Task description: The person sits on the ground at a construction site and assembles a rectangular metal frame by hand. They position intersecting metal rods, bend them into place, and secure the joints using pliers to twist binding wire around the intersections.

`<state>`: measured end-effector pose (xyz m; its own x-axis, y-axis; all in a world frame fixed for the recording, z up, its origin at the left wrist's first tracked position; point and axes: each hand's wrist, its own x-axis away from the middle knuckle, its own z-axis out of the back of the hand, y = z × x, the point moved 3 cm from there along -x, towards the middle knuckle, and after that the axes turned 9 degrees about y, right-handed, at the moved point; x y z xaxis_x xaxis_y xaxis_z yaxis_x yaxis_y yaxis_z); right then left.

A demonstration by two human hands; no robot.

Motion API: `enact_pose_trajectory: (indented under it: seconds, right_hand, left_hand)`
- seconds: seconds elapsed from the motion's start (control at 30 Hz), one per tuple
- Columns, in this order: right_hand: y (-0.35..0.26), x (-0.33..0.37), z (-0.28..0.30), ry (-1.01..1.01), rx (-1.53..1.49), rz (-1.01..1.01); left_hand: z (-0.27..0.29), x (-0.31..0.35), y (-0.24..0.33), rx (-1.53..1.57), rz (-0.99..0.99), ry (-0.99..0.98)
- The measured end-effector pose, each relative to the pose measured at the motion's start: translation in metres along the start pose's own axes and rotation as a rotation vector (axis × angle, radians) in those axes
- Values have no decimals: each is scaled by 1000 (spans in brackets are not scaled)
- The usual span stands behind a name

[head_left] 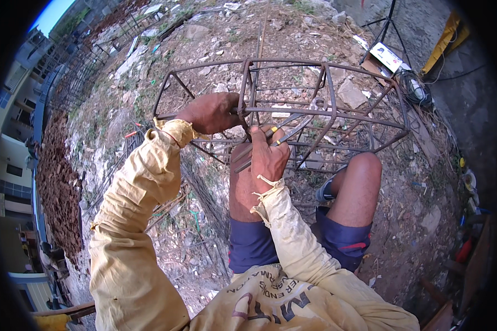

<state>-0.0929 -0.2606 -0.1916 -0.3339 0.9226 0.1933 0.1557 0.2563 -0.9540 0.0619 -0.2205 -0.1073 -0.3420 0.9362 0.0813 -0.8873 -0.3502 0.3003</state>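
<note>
The left hand (214,112) gripped the steel cage (330,91) near its left end, just beyond the knees (364,165). The right hand (270,157) was wrapped around the pliers (299,127). Steady left pressure and fingers clear of the pliers' head seemed wisest.

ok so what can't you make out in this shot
All in the head view:
- Left hand: fingertips mostly hidden by the hand itself
- Long-handled tool: middle covered by the right hand
- Tripod: top cut off by the upper edge
- Buildings: cut off by the dark lens rim
</note>
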Motion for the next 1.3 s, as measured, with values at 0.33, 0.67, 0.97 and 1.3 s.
enact_pose_trajectory:
  seconds: [0.33,0.67,0.97,1.3]
  right_hand:
    - [14,-12,-1,-97,-301,-121]
    - [68,-27,-12,-234,-782,-925]
    - [18,-11,99,-532,58,-428]
    - [-17,-12,113,-1013,612,-79]
  left_hand:
    - [0,-7,-7,268,26,-152]
    - [10,-10,10,125,-55,-221]
    - [1,-7,-2,29,-52,-150]
    - [9,-1,14,48,28,-155]
